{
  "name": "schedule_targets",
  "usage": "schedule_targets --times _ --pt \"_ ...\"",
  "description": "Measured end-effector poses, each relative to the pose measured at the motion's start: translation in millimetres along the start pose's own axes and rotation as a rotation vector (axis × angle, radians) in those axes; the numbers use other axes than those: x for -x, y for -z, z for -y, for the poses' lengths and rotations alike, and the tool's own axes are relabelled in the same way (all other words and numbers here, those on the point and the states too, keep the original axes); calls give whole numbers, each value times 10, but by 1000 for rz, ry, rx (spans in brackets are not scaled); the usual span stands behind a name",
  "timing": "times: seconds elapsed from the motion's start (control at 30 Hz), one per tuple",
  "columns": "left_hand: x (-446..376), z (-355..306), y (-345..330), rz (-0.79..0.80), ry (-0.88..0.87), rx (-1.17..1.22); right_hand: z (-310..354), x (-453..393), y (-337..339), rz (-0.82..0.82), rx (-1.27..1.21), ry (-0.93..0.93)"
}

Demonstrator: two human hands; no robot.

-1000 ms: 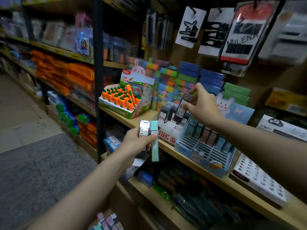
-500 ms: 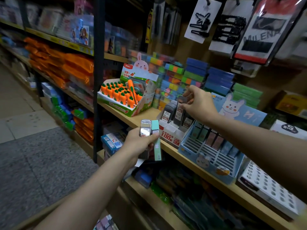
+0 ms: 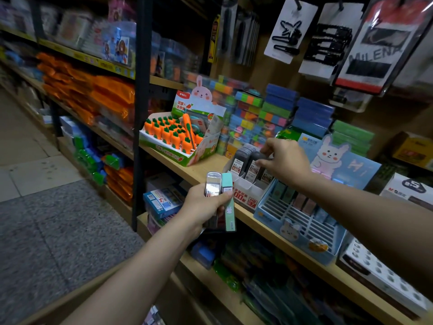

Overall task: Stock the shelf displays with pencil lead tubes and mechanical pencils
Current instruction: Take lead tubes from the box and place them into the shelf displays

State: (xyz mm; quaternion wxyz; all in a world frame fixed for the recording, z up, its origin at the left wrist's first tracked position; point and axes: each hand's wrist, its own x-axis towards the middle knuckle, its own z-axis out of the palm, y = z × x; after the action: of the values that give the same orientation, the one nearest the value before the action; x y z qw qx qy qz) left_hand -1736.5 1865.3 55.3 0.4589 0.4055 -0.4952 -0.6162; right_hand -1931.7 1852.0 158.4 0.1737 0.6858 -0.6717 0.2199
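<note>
My left hand (image 3: 206,205) grips several lead tubes: a clear grey one (image 3: 212,184) and a mint green one (image 3: 227,200) stand upright side by side in front of the shelf edge. My right hand (image 3: 284,160) reaches over the white display box (image 3: 243,193) and pinches a dark lead tube (image 3: 255,164) standing in a row of like tubes (image 3: 240,161). To the right stands a blue bunny display tray (image 3: 297,224) with several pastel tubes at its back.
A carton of orange carrot erasers (image 3: 173,139) stands left of the white box on the wooden shelf (image 3: 206,170). Stacked coloured boxes (image 3: 276,111) line the back. Hanging hair-clip cards (image 3: 288,31) are overhead. A black upright post (image 3: 140,113) divides the shelves.
My right hand has come down from head height with the dark tube and set it into the white box's row. My left hand stays put with its tubes.
</note>
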Motion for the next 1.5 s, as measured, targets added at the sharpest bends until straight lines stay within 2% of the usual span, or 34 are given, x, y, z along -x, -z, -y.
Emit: schedule_targets --times 0.1,0.27,0.33,0.4,0.57,0.7,0.77,0.87,1.0,1.1,1.2,1.5 --pt "20 12 1 13 8 -23 -8 -5 -94 -50 132 54" --pt "26 20 26 1 7 -19 -6 14 -140 -65 220 62" --pt "30 4 22 19 -4 -2 13 79 -89 -100 85 34" --pt "45 -18 9 39 -25 34 75 194 -8 -119 -187 17" --pt "115 -59 -66 149 -90 4 296 630 152 243 -502 30" --pt "194 -63 -192 236 -93 -64 323 791 253 248 -615 -73" --pt "216 -61 -257 269 -74 -20 216 783 382 215 -617 -133" --pt "216 -72 -364 265 -31 72 -110 712 677 65 -504 -236" --pt "219 -42 -468 281 2 28 -440 692 923 -70 -322 -257" --pt "232 34 -485 290 10 -31 -477 700 803 -81 -260 -217" --pt "213 87 -463 283 10 16 -447 683 619 -78 -263 -184" --pt "134 49 -358 167 -18 -32 -424 646 375 -75 -241 -185"
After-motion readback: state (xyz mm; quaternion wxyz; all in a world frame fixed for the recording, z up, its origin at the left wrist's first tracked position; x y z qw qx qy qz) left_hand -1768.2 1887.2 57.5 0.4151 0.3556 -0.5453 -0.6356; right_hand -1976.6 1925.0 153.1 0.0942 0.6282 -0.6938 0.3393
